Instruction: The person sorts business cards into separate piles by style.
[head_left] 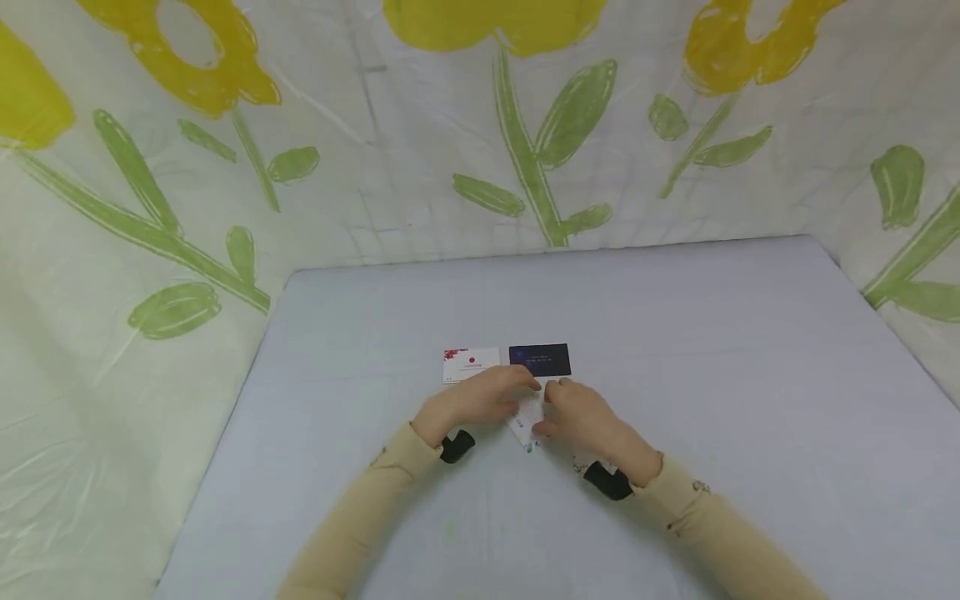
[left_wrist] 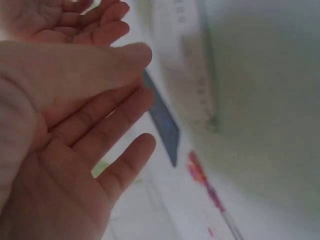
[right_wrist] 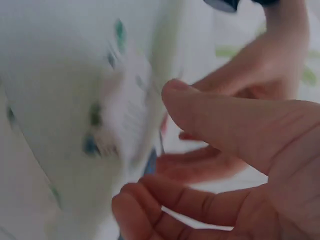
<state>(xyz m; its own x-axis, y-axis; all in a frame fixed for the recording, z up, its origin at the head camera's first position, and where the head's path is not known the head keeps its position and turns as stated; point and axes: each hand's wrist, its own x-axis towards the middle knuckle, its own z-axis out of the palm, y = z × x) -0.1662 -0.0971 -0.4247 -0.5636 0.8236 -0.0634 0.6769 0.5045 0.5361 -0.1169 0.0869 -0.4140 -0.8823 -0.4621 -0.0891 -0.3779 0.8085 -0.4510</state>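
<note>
Mid-frame in the head view, the white card [head_left: 529,415] lies between the left hand [head_left: 480,396] and right hand [head_left: 587,418], both loose-fingered and seemingly ungripping, neither plainly nearer, its long axis apparently running from frame top toward bottom.

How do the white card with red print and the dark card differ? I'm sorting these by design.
The white card has a pale background, while the dark card has a deep, nearly black one. The white card carries red decoration; the dark card bears small pale print. Both lie on the table.
</note>
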